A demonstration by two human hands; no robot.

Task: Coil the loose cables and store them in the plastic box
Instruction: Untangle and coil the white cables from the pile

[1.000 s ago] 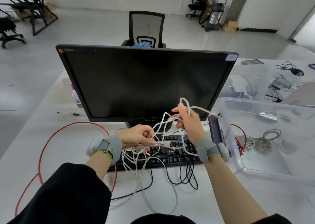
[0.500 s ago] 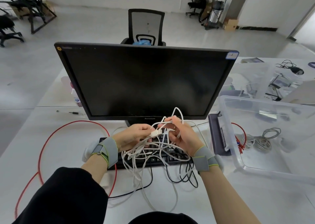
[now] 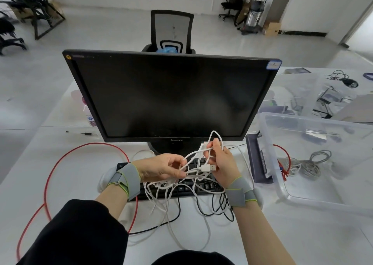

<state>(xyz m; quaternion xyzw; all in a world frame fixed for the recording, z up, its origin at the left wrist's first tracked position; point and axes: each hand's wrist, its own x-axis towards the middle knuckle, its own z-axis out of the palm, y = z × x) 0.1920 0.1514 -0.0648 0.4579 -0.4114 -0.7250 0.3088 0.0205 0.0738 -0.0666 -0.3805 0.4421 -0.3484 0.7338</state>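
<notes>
A tangle of white cable [image 3: 171,192] hangs between both hands above the black keyboard [image 3: 199,190]. My left hand [image 3: 161,167] pinches strands of it at the fingertips. My right hand [image 3: 221,159] grips a loop that rises above its fingers; a white USB plug [image 3: 209,168] lies against its palm. More white loops trail down onto the table toward me. A red cable [image 3: 50,176] curves over the table at the left. The clear plastic box [image 3: 282,196] stands at the right with a coiled grey cable [image 3: 310,164] inside.
A black monitor [image 3: 171,97] stands right behind the hands. Thin black cables [image 3: 214,208] loop in front of the keyboard. A dark lid [image 3: 256,159] leans on the box's left wall. Clear bags and a black wire lie at the far right. An office chair stands beyond the table.
My right hand dropped from a raised position toward the left hand, then shifted right again with a loop. The USB plug now lies by the right palm.
</notes>
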